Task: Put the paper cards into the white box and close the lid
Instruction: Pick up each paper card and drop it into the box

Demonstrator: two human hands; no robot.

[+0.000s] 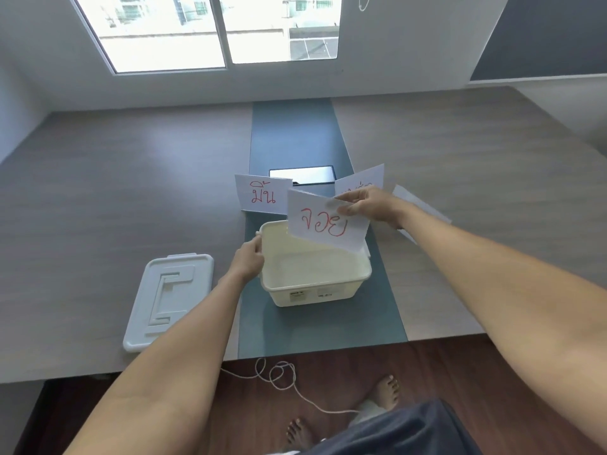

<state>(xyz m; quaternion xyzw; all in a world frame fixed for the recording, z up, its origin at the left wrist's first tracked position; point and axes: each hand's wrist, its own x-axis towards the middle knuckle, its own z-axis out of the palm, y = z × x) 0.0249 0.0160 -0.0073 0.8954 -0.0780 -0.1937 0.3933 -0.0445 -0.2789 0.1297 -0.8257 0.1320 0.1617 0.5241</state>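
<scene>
Your right hand [371, 205] pinches the top right corner of a paper card [323, 221] with red writing, thumb in front and fingers behind, and holds it tilted over the far side of the white box [315, 290], its lower edge already past the rim. Your left hand [251, 257] is closed on the box's left rim, steadying it. Keep that hold while you lower the card, so the box does not slide on the surface [131, 192].

Turn the card flatter before you let go; it looks nearly as wide as the opening, so a tilted drop may leave it propped against the wall and in the way of the lid. Let it lie on the bottom, which appears bare.

Two more cards wait beyond your right hand: one with red writing [262, 195] just past the box's far left corner, another [361, 182] partly hidden behind your fingers. A further white sheet [417, 200] lies under your right wrist; whether it is a card I cannot tell.

The lid [170, 297] lies flat, outside your left forearm, within easy reach for closing.
</scene>
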